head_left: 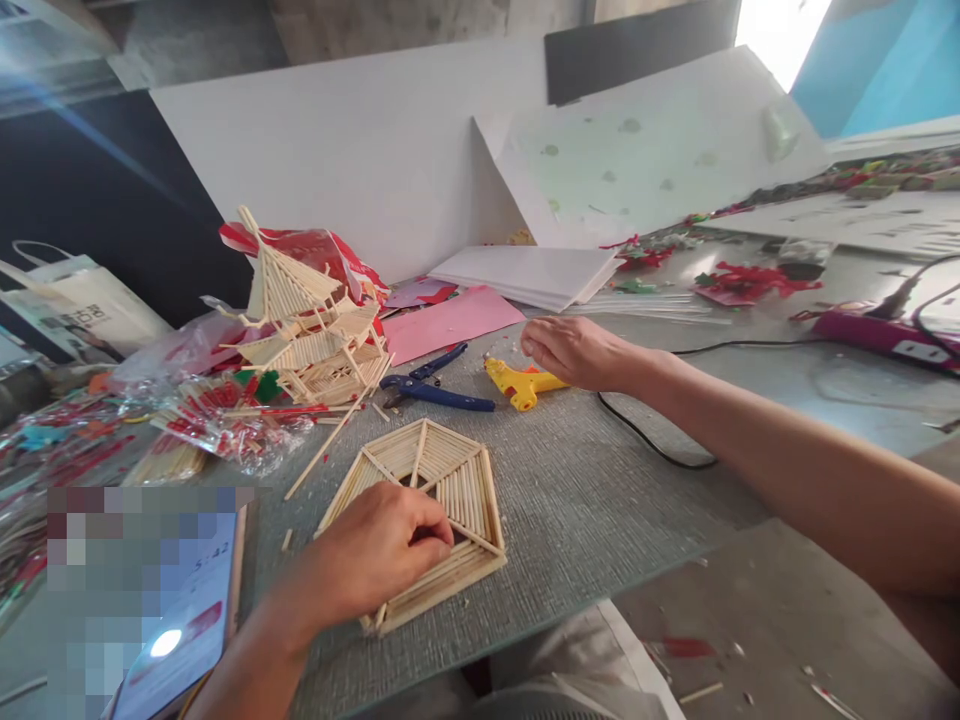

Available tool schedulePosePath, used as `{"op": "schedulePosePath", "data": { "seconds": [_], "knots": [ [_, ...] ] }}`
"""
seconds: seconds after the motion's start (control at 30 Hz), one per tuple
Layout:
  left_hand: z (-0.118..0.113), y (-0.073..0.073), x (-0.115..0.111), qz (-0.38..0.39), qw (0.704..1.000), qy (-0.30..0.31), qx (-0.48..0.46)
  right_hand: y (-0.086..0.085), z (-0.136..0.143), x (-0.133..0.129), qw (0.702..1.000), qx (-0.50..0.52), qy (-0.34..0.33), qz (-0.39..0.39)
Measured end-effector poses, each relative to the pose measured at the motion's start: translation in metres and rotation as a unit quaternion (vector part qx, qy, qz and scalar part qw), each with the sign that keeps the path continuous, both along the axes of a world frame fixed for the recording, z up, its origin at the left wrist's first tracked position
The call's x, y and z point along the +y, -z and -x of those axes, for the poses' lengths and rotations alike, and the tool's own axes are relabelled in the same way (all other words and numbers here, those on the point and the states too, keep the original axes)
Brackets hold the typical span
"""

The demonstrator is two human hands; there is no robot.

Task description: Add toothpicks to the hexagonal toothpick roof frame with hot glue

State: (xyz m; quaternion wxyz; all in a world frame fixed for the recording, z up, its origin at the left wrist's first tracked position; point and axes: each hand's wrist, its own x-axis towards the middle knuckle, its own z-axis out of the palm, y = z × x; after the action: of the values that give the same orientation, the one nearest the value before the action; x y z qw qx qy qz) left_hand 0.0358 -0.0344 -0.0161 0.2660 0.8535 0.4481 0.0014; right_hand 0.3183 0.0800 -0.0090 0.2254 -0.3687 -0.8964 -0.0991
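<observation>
An eight-sided panel (459, 495) of thin wooden sticks, with a dark opening near its middle, lies flat on the table. My left hand (386, 545) rests over its near left part, fingers curled in; whatever they may hold is hidden. Beyond the panel, my right hand (574, 352) is closed just above a yellow glue gun (525, 385), covering its right end. I cannot make out anything in those fingers. Beside the glue gun lie blue-handled pliers (442, 390). A small pagoda-like stick model (307, 315) stands farther left.
A phone (184, 620) stands tilted at the lower left. Plastic-wrapped sticks (232, 420) and scraps crowd the left side. Pink paper (454, 322) and white boards (525, 275) lie at the back. A black cable (652, 452) and a purple power strip (885, 335) are on the right.
</observation>
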Motion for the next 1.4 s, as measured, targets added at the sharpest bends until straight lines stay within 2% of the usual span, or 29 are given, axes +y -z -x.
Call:
{"op": "schedulePosePath", "data": {
  "seconds": [0.73, 0.8, 0.9, 1.0, 1.1, 1.27, 1.4],
  "knots": [
    [0.01, -0.001, 0.0, -0.006, 1.0, 0.007, -0.015, 0.009, 0.006, 0.004, 0.999, -0.036, 0.002, 0.02],
    [0.011, -0.002, 0.001, -0.008, 1.0, -0.012, -0.027, 0.011, 0.005, 0.007, 1.0, -0.023, 0.009, 0.006],
    [0.013, -0.004, 0.005, -0.055, 0.993, -0.081, -0.06, 0.014, 0.003, 0.011, 1.0, 0.003, 0.026, -0.012],
    [0.018, -0.004, 0.012, -0.149, 0.969, -0.172, -0.094, 0.015, 0.002, 0.013, 0.998, 0.026, 0.046, -0.025],
    [0.024, 0.001, 0.02, -0.263, 0.926, -0.25, -0.103, 0.013, 0.002, 0.011, 0.998, 0.017, 0.051, -0.042],
    [0.038, 0.005, 0.031, -0.414, 0.852, -0.317, -0.049, 0.009, 0.002, 0.007, 0.994, -0.002, 0.075, -0.074],
    [0.05, 0.004, 0.035, -0.46, 0.81, -0.363, 0.025, 0.011, -0.001, 0.012, 0.993, 0.045, 0.091, -0.061]
  ]
}}
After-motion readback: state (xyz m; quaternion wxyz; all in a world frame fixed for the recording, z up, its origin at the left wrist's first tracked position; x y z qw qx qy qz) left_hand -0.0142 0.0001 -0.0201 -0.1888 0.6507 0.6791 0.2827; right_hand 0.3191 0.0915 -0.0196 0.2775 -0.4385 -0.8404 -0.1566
